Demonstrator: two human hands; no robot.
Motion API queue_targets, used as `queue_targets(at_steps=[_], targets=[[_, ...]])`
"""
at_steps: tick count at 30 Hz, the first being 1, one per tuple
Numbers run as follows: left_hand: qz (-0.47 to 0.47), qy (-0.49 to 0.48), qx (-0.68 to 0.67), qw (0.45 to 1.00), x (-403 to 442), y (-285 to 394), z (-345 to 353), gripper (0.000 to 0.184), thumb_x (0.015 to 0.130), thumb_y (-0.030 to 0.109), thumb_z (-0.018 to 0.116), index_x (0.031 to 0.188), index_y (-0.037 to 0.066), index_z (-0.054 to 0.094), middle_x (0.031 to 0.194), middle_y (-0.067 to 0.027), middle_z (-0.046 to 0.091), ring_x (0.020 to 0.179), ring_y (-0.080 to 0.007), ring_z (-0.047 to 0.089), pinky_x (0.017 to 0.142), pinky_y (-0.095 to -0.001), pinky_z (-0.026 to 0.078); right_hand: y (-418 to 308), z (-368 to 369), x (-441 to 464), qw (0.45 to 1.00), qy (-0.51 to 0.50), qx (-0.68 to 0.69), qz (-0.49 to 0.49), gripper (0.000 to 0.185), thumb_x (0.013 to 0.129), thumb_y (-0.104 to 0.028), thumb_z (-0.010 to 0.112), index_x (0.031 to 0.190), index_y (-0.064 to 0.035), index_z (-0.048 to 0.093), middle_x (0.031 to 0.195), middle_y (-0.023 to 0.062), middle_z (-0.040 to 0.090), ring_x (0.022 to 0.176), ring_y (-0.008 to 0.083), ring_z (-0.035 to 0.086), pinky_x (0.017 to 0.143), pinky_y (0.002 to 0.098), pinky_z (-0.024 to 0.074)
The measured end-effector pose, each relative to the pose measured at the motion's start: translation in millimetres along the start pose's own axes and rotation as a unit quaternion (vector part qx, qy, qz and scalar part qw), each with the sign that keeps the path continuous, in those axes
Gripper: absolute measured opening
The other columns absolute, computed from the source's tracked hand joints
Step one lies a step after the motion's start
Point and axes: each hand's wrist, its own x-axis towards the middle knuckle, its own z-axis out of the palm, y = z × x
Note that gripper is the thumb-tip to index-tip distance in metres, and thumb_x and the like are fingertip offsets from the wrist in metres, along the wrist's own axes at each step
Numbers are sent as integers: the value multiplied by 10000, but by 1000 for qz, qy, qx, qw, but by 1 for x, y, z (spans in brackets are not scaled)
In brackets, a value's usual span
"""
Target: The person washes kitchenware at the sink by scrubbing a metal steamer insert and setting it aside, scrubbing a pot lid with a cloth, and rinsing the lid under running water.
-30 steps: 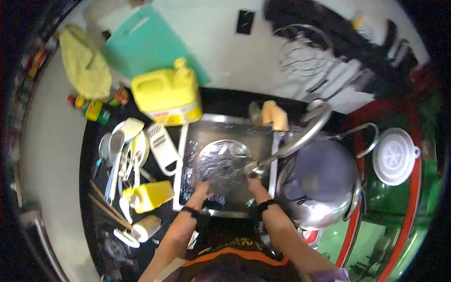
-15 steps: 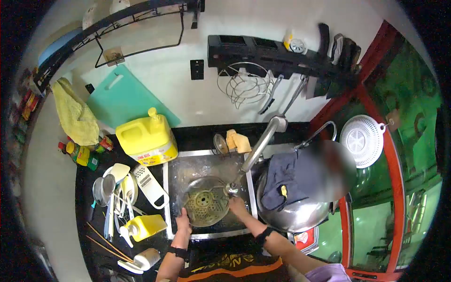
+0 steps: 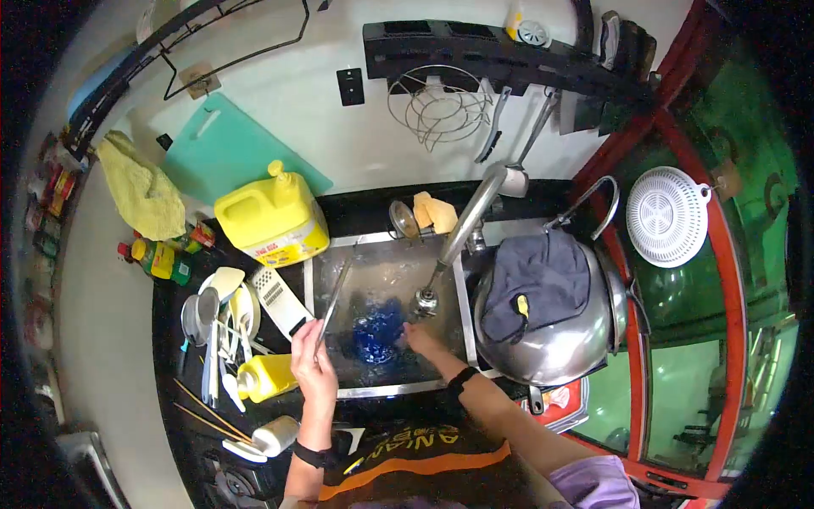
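Note:
My left hand (image 3: 312,360) is closed on the rim of a round perforated metal steamer plate (image 3: 337,293). The plate is tipped up nearly edge-on, so it appears as a thin line along the sink's left side. My right hand (image 3: 420,339) reaches into the metal sink (image 3: 394,391), just below the faucet head (image 3: 426,301). Its fingers are beside a shiny blue thing (image 3: 376,332) on the sink bottom, whose kind I cannot make out. Whether those fingers touch it or hold anything is unclear.
Left of the sink are a yellow jug (image 3: 271,222), a white grater (image 3: 280,301), a yellow pump bottle (image 3: 267,377) and several utensils. A large metal wok (image 3: 543,360) with a dark cloth (image 3: 543,284) stands right. Sponges (image 3: 434,212) lie behind the sink.
The steamer plate has gone from lying flat in both hands to standing on edge in my left hand, which rose. My right hand has let go of it. The blue thing has come into view.

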Motion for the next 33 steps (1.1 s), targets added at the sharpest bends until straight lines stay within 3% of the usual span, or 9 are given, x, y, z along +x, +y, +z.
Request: queue_targets(at_steps=[4, 8, 12, 13, 18, 20, 23, 26, 33], targets=[[5, 10, -29, 1000, 4, 13, -11, 242, 817, -56, 510, 1035, -10, 603, 922, -186, 622, 859, -302, 618, 757, -325, 480, -38, -58, -17, 998, -13, -43, -50, 267, 826, -219, 460, 783, -14, 625, 746, 210, 609, 675, 369, 579, 643, 453, 453], [-202, 82, -174, 960, 7, -1, -17, 161, 894, 106, 537, 959, -26, 603, 812, -23, 606, 726, -69, 511, 636, -236, 433, 15, -40, -11, 980, -64, -172, -72, 185, 787, -161, 482, 772, -8, 585, 791, 216, 606, 740, 366, 585, 671, 437, 453], [-365, 125, -441, 810, 4, -29, -16, 122, 875, 138, 583, 961, 57, 614, 808, 13, 615, 705, -63, 547, 655, -226, 445, -16, -74, -33, 999, 42, 5, 30, 186, 734, -26, 557, 919, -35, 543, 885, 116, 606, 803, 261, 592, 718, 376, 466], [-370, 144, -461, 793, 7, -25, -17, 124, 859, 130, 603, 957, 54, 618, 827, 3, 627, 710, -83, 569, 649, -239, 459, 2, -68, -25, 989, -76, 125, -3, 370, 691, 37, 521, 1055, -20, 551, 1093, 163, 562, 1013, 285, 545, 885, 329, 424], [-386, 157, -471, 777, -4, -24, -20, 134, 842, 117, 623, 953, 42, 620, 846, -8, 632, 727, -78, 568, 661, -236, 456, -47, -125, -49, 967, -52, 246, -32, 433, 702, -23, 550, 1134, 1, 519, 1126, 120, 562, 1068, 246, 526, 912, 356, 409], [-381, 148, -438, 800, -16, -37, -20, 164, 845, 117, 619, 979, 23, 612, 891, -32, 638, 781, -94, 569, 710, -239, 454, -63, -138, -50, 847, -120, 510, 91, 438, 692, 17, 530, 1130, -5, 520, 1151, 94, 546, 1090, 205, 496, 919, 313, 391], [-251, 101, -110, 956, -16, -9, -37, 166, 872, 112, 567, 937, -34, 611, 916, -99, 645, 834, -147, 580, 791, -278, 449, -89, -144, -46, 963, -184, 194, 32, 456, 762, -115, 570, 1196, -8, 479, 1141, 115, 550, 1122, 245, 482, 958, 362, 379], [-102, 93, -9, 990, -30, -14, -29, 178, 885, 115, 543, 936, -42, 611, 853, -101, 644, 768, -158, 572, 739, -292, 452, -91, -143, -52, 995, -73, 12, -70, 334, 784, -202, 548, 1062, -20, 575, 1052, 207, 583, 1001, 346, 549, 881, 410, 431], [-108, 141, -56, 983, -28, -19, -30, 178, 894, 82, 517, 921, -86, 570, 846, -119, 624, 752, -170, 543, 727, -306, 440, -133, -232, -85, 990, -29, -107, -83, 259, 834, -220, 524, 983, -21, 598, 965, 180, 621, 950, 308, 582, 835, 404, 449]])
